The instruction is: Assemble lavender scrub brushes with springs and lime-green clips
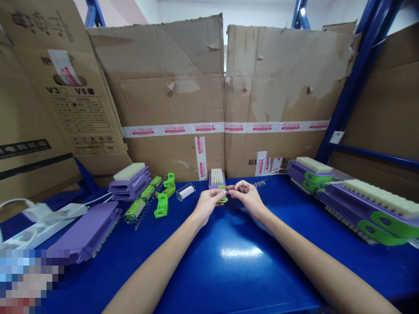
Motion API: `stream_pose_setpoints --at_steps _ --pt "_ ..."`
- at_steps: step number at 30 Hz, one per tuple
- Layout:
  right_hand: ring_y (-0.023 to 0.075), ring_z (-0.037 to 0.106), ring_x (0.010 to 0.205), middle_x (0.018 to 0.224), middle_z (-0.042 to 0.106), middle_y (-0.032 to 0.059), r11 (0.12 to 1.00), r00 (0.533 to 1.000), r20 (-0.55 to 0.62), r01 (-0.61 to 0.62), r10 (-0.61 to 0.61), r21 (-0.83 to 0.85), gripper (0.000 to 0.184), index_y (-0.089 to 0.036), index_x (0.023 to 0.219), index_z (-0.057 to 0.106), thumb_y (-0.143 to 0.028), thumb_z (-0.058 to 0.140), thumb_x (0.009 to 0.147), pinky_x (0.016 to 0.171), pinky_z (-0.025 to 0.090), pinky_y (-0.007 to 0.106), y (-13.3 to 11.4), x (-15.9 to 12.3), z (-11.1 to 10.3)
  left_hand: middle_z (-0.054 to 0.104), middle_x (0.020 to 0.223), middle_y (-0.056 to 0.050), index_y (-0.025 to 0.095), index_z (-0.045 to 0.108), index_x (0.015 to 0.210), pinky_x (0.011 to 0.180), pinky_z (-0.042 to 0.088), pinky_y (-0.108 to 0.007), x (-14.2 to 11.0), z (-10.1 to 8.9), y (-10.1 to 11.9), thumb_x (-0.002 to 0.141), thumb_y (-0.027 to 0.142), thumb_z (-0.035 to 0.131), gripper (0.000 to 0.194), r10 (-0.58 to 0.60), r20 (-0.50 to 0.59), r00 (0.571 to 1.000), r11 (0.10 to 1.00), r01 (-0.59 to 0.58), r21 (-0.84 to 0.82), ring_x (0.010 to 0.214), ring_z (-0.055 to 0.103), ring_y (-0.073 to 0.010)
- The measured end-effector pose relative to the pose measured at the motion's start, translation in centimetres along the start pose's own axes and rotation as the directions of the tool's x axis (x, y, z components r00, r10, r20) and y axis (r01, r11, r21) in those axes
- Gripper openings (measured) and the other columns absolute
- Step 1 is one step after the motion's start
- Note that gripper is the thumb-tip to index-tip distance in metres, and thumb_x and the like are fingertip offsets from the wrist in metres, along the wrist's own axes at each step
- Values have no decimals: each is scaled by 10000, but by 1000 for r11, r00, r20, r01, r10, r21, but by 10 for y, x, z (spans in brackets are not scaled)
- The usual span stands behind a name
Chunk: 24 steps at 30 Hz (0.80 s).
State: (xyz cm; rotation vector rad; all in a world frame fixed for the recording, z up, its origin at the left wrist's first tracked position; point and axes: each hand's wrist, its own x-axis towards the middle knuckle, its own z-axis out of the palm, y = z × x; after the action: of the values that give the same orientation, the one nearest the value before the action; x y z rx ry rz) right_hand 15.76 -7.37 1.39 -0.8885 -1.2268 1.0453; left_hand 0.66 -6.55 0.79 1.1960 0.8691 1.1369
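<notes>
My left hand (206, 205) is closed around a small bright green plastic part (222, 199), thumb on top. Close beside it on the right, my right hand (250, 200) pinches a thin metal coil spring (260, 184) whose free end sticks out to the right past the knuckles. The spring's near end meets the green part or lies very close to it; the fingers hide the exact contact. Just behind both hands a purple block with cream bristles (216, 178) rests on the table. To the left lies a small clear case with a white insert (186, 192).
Loose green clips (161, 206), green-and-clear pieces (135, 209) and more springs (144, 213) lie left. Stacked purple bristle blocks (129, 181), a purple shell (88, 231) and a power strip (62, 216) are farther left. Bristle blocks with green ends (369, 205) line the right; cardboard (163, 100) walls the back.
</notes>
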Motion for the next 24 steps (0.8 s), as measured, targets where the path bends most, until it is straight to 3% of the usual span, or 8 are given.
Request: stream_pose_setpoints --at_steps 7,10,16,19,24 --pt "191 649 760 782 699 40 981 997 37 -80 75 178 358 -189 647 532 -348 824 512 705 508 322 -7 0 -4 646 711 -43 107 682 795 641 449 -224 -3 -1 5 557 425 809 417 -6 127 992 996 16 -82 674 607 -116" --pt "174 648 706 743 693 38 969 995 48 -98 89 228 349 -181 639 525 -324 822 527 706 509 320 -7 1 -7 643 679 -38 103 684 794 640 451 -219 -5 0 7 578 440 795 415 10 155 988 999 -4 -42 652 607 -109" --pt "166 623 665 672 657 6 990 998 -8 -62 64 127 387 -190 641 527 -350 840 480 668 504 312 -4 2 -6 696 804 -83 95 703 829 688 494 -269 -5 6 8 540 427 811 454 60 50 997 997 -62 54 674 643 -148" --pt "168 616 695 703 662 14 998 999 -26 -18 19 53 393 -193 638 531 -375 839 473 685 501 312 0 3 -4 707 863 -101 97 709 864 719 507 -282 -5 7 8 531 417 817 475 61 51 997 996 -64 57 698 649 -152" --pt "184 626 730 717 669 20 999 1000 -15 -19 19 36 405 -198 637 532 -393 840 459 705 504 323 4 3 -4 704 799 -82 100 712 775 704 515 -286 -6 7 7 527 383 823 393 80 14 997 993 -81 85 661 635 -142"
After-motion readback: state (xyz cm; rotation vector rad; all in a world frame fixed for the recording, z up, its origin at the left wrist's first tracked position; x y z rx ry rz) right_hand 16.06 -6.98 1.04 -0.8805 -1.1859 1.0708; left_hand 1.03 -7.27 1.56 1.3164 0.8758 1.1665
